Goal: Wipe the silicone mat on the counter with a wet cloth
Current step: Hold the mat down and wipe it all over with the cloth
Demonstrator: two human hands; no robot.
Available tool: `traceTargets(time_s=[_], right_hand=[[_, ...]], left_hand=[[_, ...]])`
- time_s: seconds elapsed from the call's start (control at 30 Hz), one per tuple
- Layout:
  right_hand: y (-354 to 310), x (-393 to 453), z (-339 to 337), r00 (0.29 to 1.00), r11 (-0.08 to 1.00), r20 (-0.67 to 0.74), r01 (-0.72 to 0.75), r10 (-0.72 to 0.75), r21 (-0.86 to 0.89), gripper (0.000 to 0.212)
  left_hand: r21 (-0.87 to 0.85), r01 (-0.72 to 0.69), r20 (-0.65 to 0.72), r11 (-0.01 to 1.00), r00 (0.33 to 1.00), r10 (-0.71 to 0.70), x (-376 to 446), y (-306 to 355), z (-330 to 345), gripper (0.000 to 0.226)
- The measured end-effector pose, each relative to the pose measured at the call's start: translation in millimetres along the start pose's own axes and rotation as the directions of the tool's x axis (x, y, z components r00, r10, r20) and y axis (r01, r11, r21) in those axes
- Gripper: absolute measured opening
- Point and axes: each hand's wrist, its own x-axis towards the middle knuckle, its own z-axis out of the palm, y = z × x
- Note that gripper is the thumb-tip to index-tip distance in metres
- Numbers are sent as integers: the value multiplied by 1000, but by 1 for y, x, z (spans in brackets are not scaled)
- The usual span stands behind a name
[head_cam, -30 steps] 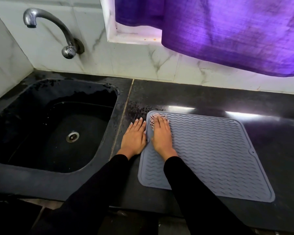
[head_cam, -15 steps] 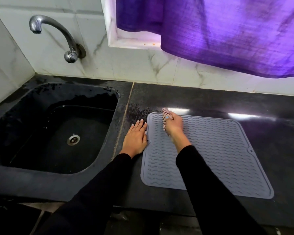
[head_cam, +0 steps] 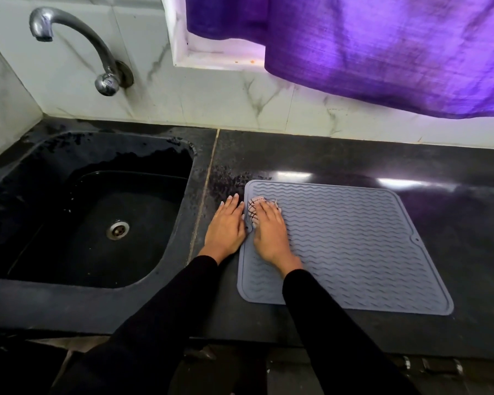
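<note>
The right hand (head_cam: 270, 232) lies flat, fingers together, pressing a checked cloth (head_cam: 254, 210) onto the silicone mat (head_cam: 354, 246) near its far left corner. The left hand (head_cam: 226, 226) rests palm down, fingers spread flat and holding nothing, on the counter (head_cam: 340, 161) just beside the mat's left edge. Most of the mat lies bare to the right and toward the body. The sink (head_cam: 26, 303) sits left of the hands; dark counter borders the mat's far and right edges.

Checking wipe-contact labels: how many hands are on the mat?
1. The right hand presses the cloth on the mat near its left edge. The left hand lies flat on the counter beside that edge.
</note>
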Motion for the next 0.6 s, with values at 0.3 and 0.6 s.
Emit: traceTargets(time_s=[0.3, 0.6], right_hand=[[-1, 13, -42, 845, 122, 208, -303, 492, 945, 38], [-24, -74, 12, 995, 993, -86, -52, 43, -107, 57]], left_hand=[[62, -43, 84, 997, 996, 38, -32, 4, -5, 65], [170, 49, 83, 984, 995, -64, -55, 17, -1, 67]])
